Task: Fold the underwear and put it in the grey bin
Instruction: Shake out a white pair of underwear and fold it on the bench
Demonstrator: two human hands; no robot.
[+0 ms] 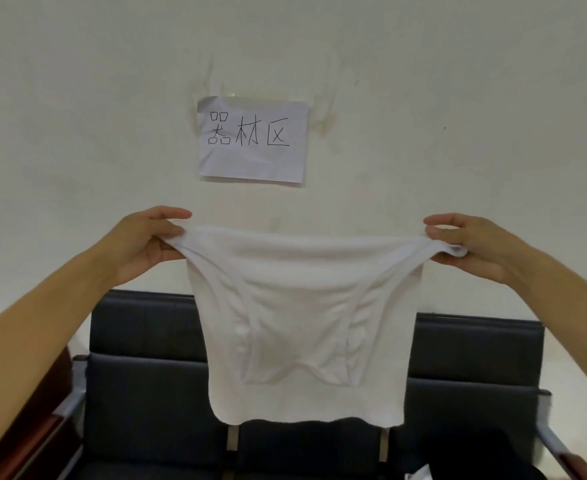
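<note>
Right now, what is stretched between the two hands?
In the head view, the white underwear's waistband spans from the left hand to the right hand, each pinching one end; the rest hangs unfolded below.

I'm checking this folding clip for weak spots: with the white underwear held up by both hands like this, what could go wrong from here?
1. The left hand and right hand pinch only the waistband corners of the white underwear; a slipping corner could drop it onto the dark chairs.
2. It hangs in mid-air with no flat surface under it, so folds may come out uneven.
3. No grey bin is in view, so placing it may mean searching while holding the fold.
</note>
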